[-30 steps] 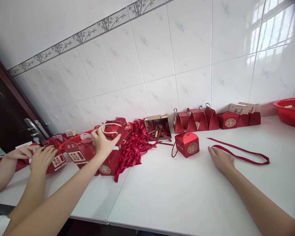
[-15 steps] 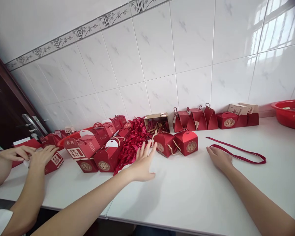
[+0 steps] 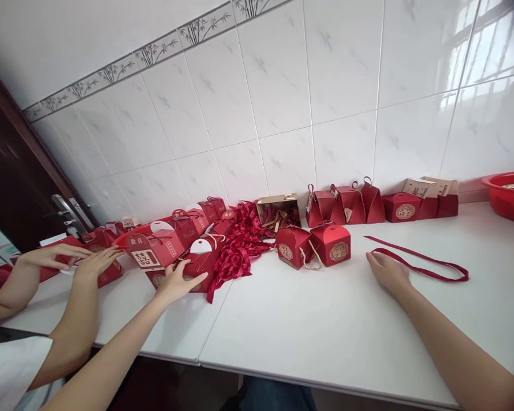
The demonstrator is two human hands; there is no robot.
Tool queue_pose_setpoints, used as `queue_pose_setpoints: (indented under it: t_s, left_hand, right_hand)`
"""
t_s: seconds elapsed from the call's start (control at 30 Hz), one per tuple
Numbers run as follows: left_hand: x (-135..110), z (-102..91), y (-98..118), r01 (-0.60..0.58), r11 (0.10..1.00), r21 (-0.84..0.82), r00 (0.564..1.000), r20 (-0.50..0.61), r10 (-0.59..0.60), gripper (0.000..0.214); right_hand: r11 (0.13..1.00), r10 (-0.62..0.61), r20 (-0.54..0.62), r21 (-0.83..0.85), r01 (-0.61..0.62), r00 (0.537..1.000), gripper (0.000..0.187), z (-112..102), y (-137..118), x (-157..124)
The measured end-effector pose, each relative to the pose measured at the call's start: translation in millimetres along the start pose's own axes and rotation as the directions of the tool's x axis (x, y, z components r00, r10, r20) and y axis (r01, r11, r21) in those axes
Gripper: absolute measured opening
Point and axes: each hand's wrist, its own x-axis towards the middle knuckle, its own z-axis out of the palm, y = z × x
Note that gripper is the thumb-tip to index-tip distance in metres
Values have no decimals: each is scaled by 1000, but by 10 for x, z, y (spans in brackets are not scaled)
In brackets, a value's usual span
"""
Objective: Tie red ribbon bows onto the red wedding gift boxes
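Note:
My left hand (image 3: pixel 175 284) is reaching to the left with its fingers spread, at the front of a red gift box (image 3: pixel 205 265) with a rope handle. Whether the fingertips touch the box I cannot tell. Beside it, another red box (image 3: pixel 148 255) with a white double-happiness label rests on top of a lower one. On the right, my right hand (image 3: pixel 388 272) lies on the white table (image 3: pixel 325 325), its fingers closed on one part of a dark red ribbon (image 3: pixel 448 273). The ribbon's loop stretches out to the right.
A pile of red ribbon bows (image 3: pixel 240 242) lies by an open carton (image 3: pixel 278 212). Two rope-handled boxes (image 3: pixel 332 244) stand mid-table, with several boxes (image 3: pixel 370 201) along the wall. A red basin (image 3: pixel 509 197) is far right. At left, a co-worker's hands (image 3: pixel 96 262) handle a box.
My left hand has swung left, from beside the two mid-table boxes to the stacked boxes. My right hand stays at the ribbon. The view has shifted slightly.

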Motion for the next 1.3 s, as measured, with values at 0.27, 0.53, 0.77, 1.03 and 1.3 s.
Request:
queue_pose_setpoints:
  t_s: [0.27, 0.53, 0.77, 1.03, 1.3]
  left_hand:
    - [-337, -134, 149, -8, 993, -118, 954, -299, -28, 79]
    - [-880, 7, 735, -408, 840, -357, 883, -390, 263, 71]
    - [-686, 730, 1606, -245, 842, -480, 968, -167, 186, 75]
    - [-524, 742, 1775, -508, 697, -506, 861, -269, 432, 85]
    - [23, -349, 97, -265, 933, -242, 665, -747, -5, 89]
  right_hand:
    - [999, -9, 2, 32, 9, 1000, 45, -16, 51, -29]
    - [997, -24, -6, 74, 24, 1000, 47, 22, 84, -17]
    - [966, -215, 18, 152, 210, 976, 49, 153, -55, -66]
    - [939, -289, 72, 217, 267, 955, 59, 135, -15, -51]
    - [950, -217, 100, 251, 186, 971, 67, 159, -27, -68]
